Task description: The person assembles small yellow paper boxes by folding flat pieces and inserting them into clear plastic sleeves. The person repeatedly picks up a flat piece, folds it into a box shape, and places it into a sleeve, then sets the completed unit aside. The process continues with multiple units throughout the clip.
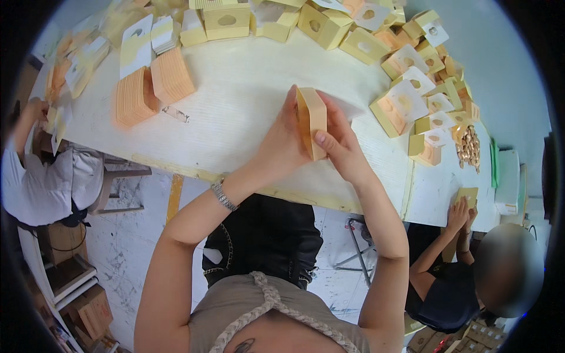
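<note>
Cream carton (pixel 318 120) between left hand (pixel 286 141) and right hand (pixel 342 141), over white table (pixel 235 100)

A long white desk (pixel 235 88) with a scuffed, yellowed edge spans the scene, a seam showing toward its right end. Beyond, at far right, rises a plain pale blue-grey wall (pixel 503 70). The pale floor (pixel 129 253) is tiled and dark-smudged, crossed by a yellow stripe (pixel 175 197). At left stand a wooden stool (pixel 132 173) and, nearer, a shelving unit (pixel 76 289) holding a cardboard carton (pixel 94 310). Bright, even light fills the room.
</note>
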Tool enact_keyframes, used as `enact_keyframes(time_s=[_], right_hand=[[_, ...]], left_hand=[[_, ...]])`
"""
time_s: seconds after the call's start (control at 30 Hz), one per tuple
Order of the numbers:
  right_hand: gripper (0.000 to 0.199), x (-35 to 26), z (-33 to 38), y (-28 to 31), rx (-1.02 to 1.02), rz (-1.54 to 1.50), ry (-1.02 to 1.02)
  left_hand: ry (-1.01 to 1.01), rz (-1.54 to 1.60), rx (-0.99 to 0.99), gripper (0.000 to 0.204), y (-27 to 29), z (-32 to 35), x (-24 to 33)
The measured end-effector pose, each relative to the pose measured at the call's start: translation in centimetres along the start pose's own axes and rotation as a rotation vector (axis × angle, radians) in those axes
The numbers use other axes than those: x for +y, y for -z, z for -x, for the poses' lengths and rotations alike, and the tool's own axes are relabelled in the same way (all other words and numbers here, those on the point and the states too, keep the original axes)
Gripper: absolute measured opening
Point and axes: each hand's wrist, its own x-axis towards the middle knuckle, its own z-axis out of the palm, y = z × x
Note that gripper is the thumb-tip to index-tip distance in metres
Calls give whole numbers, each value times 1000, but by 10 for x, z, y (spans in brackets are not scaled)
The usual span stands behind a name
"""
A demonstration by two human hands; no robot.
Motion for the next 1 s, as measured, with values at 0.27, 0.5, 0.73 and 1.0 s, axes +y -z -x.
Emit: enact_keyframes(time_s=[0.27,0.5,0.73,1.0], right_hand=[[58,-20,8,31,57,810,239],[47,-30,3,24,-141,1539,386],[54,-26,-12,30,-363,1265,384],[50,-42,14,33,-310,1685,419]], left_hand=[[222,-111,-191,89,42,-17,17],[209,-104,-266,90,38,-16,6],[36,-184,-271,99,29,-9,-7],[-58,-306,-243,99,25,-3,-12]])
